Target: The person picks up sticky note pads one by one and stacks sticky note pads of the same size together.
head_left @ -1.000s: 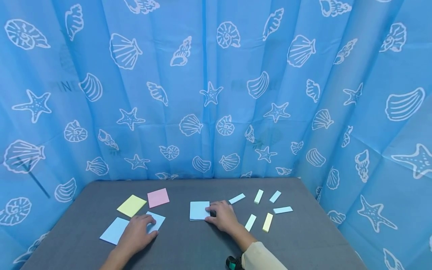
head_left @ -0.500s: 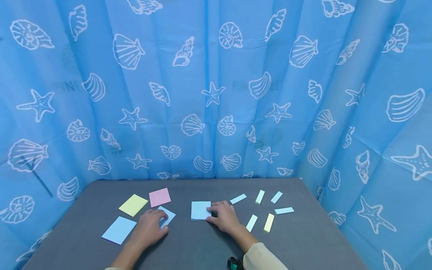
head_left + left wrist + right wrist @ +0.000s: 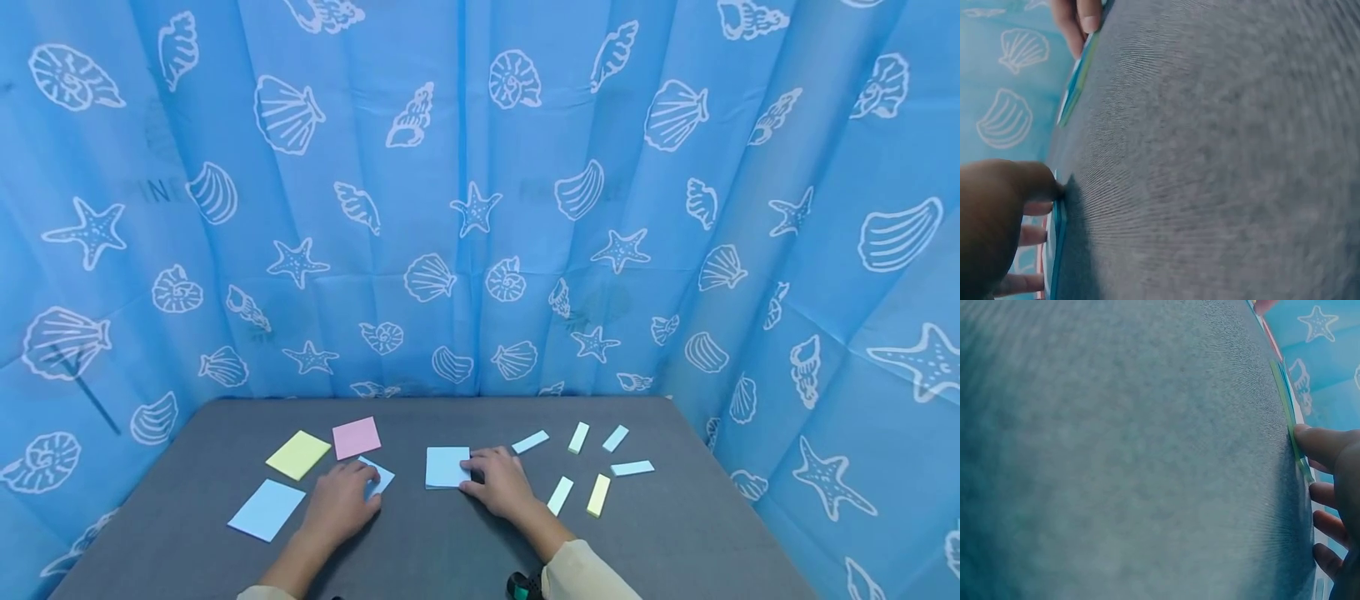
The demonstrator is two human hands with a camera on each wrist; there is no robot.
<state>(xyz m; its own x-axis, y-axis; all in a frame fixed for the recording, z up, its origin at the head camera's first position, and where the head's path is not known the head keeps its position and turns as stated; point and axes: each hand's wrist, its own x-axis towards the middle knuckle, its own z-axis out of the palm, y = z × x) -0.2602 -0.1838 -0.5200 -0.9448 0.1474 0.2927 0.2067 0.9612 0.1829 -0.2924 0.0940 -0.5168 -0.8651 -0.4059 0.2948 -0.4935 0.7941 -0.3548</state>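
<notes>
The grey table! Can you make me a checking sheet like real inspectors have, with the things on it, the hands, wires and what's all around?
Surface: grey table, looks cloth-covered.
Job's things: partly hidden blue pad; blue-topped stack, apart from it.
Clutter: yellow pad, pink pad and second blue pad towards the left; six slim strips on the right.
Hands: left hand pinches the partly hidden blue pad; right hand grips the stack's right edge.
Cables: nothing seen.
Surroundings: blue curtain with white shells and starfish.
</notes>
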